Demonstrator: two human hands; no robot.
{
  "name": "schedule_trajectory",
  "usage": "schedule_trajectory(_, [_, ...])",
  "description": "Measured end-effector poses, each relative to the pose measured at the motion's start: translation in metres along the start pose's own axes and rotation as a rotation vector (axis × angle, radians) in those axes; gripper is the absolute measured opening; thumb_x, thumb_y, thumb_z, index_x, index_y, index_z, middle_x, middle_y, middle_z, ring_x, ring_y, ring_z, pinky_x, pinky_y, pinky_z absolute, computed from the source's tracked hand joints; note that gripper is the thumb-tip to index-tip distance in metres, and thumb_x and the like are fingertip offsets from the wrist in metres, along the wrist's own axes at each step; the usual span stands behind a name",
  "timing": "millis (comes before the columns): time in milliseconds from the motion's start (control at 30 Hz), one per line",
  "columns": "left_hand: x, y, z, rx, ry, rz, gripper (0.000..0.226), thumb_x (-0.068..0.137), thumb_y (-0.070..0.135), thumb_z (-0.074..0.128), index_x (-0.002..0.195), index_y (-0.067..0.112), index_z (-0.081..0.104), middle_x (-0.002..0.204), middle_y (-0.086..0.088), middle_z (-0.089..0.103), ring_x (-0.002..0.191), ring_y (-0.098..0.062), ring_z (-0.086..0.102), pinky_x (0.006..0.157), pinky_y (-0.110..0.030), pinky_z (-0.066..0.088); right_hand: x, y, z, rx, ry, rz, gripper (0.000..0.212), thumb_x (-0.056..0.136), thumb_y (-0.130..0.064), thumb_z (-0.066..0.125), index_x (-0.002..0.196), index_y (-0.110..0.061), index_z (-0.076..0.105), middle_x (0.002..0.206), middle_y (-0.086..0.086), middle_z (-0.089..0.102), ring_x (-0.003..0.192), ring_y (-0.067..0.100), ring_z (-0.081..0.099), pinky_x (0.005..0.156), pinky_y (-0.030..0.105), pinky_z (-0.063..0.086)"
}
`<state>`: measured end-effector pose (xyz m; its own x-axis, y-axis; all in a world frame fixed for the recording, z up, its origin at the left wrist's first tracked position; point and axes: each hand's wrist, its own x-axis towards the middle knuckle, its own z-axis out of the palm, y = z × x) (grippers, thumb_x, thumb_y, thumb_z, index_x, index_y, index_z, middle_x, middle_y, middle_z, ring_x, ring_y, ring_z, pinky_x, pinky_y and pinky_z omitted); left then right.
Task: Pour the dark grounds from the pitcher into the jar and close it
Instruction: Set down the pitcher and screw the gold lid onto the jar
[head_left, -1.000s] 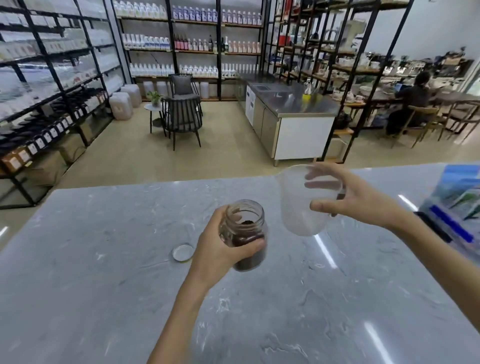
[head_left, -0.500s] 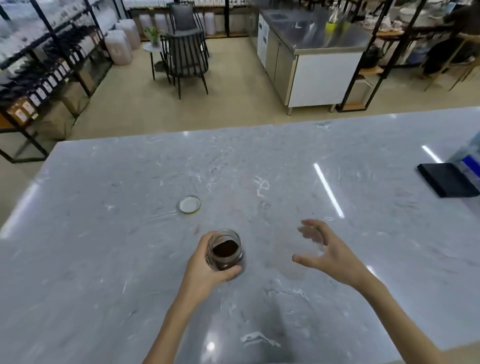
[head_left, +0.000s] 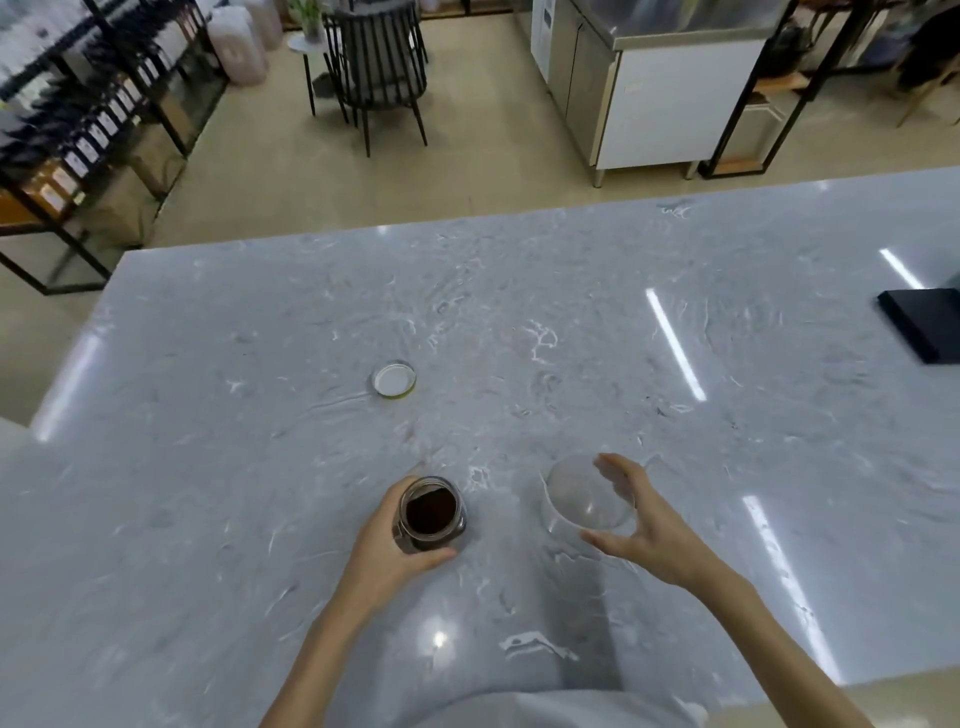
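The small round glass jar (head_left: 432, 514) stands upright on the grey marble table (head_left: 519, 322), and it has dark brown grounds inside. Its mouth is open. The left hand (head_left: 387, 553) is wrapped around the jar and holds it steady. The clear plastic pitcher (head_left: 584, 493) sits on the table just beside the jar, on its right, and it looks empty, though it is so see-through that I cannot be sure. The right hand (head_left: 641, 525) is spread open around the pitcher, with fingers near its rim but not squeezing it.

The round white lid with a gold edge (head_left: 394, 380) lies flat on the table, farther away from the person, well apart from the jar.

So the pouring looks done, and the closing is next. The free right hand should reach past the jar for the lid, set it flat on the mouth, and turn it gently. The left hand should keep the jar from tipping, so no grounds spill.
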<state>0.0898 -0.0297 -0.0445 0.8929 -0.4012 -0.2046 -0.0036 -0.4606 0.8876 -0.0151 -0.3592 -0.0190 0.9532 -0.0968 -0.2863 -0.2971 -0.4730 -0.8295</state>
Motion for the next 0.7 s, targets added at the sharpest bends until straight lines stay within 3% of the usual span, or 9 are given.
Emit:
schedule_trajectory(100, [0.003,0.001,-0.003,0.004,-0.039,0.006,0.095,0.058,0.045,0.096,0.140,0.042,0.049,0.134,0.030,0.060,0.129,0.004,0.056,0.109,-0.023,0.043,0.006,0.000,-0.008,-0.069,-0.040,0.025,0.103,0.073,-0.058,0.075,0.153,-0.034,0.015,0.157,-0.014,0.027,0.142,0.000,0.027,0.116,0.027,0.026])
schedule_trajectory(167, [0.003,-0.001,-0.005,0.014,-0.046,0.008,0.090,0.060,0.047,0.095,0.137,0.052,0.048,0.135,0.030,0.060,0.129,0.005,0.056,0.109,-0.023,0.042,0.008,-0.002,-0.012,-0.138,-0.072,0.033,0.107,0.074,-0.056,0.075,0.154,-0.038,0.006,0.160,-0.016,0.018,0.144,0.002,0.022,0.116,0.025,0.022])
schedule_trajectory(267, [0.004,-0.007,-0.005,0.021,-0.054,0.007,0.090,0.063,0.047,0.095,0.140,0.050,0.048,0.138,0.027,0.059,0.131,0.003,0.054,0.112,-0.031,0.044,0.008,-0.009,-0.022,-0.187,-0.167,0.049,0.120,0.072,-0.055,0.077,0.152,-0.041,-0.011,0.162,-0.020,-0.008,0.149,0.003,0.001,0.122,0.031,0.013])
schedule_trajectory(333, [0.004,-0.011,-0.004,0.030,-0.048,0.008,0.094,0.063,0.049,0.094,0.143,0.048,0.046,0.140,0.027,0.058,0.133,0.002,0.053,0.113,-0.035,0.044,0.008,-0.019,-0.031,-0.250,-0.157,0.052,0.120,0.070,-0.065,0.073,0.151,-0.044,-0.013,0.160,-0.023,-0.016,0.147,-0.001,-0.010,0.121,0.031,0.008])
schedule_trajectory(400, [0.004,-0.013,-0.005,0.042,-0.037,-0.004,0.096,0.063,0.049,0.095,0.144,0.049,0.043,0.142,0.029,0.055,0.134,0.003,0.052,0.113,-0.037,0.045,0.016,-0.042,-0.036,-0.300,-0.072,0.018,0.105,0.073,-0.074,0.062,0.152,-0.047,-0.001,0.158,-0.027,-0.005,0.144,-0.007,-0.003,0.117,0.028,0.012])
schedule_trajectory(500, [0.005,-0.013,-0.008,0.055,-0.062,-0.010,0.098,0.065,0.052,0.093,0.146,0.051,0.039,0.145,0.031,0.051,0.136,0.006,0.048,0.114,-0.035,0.043,0.058,-0.094,-0.020,-0.344,-0.004,-0.128,0.079,0.082,-0.071,0.053,0.151,-0.043,0.025,0.151,-0.027,0.026,0.135,-0.009,0.023,0.109,0.021,0.021])
schedule_trajectory(600, [0.007,-0.015,-0.011,0.066,-0.087,-0.016,0.100,0.068,0.046,0.094,0.150,0.047,0.037,0.150,0.029,0.046,0.140,0.005,0.044,0.117,-0.036,0.038,0.127,-0.140,0.018,-0.400,-0.111,-0.225,0.068,0.091,-0.054,0.057,0.150,-0.031,0.034,0.154,-0.011,0.038,0.139,0.007,0.036,0.109,0.021,0.027])
schedule_trajectory(700, [0.006,-0.017,-0.011,0.068,-0.089,-0.023,0.096,0.070,0.039,0.093,0.145,0.056,0.035,0.146,0.039,0.042,0.136,0.013,0.042,0.114,-0.022,0.036,0.203,-0.165,0.065,-0.548,-0.200,-0.228,0.064,0.094,-0.042,0.060,0.150,-0.022,0.035,0.154,0.001,0.040,0.140,0.021,0.039,0.111,0.035,0.034])
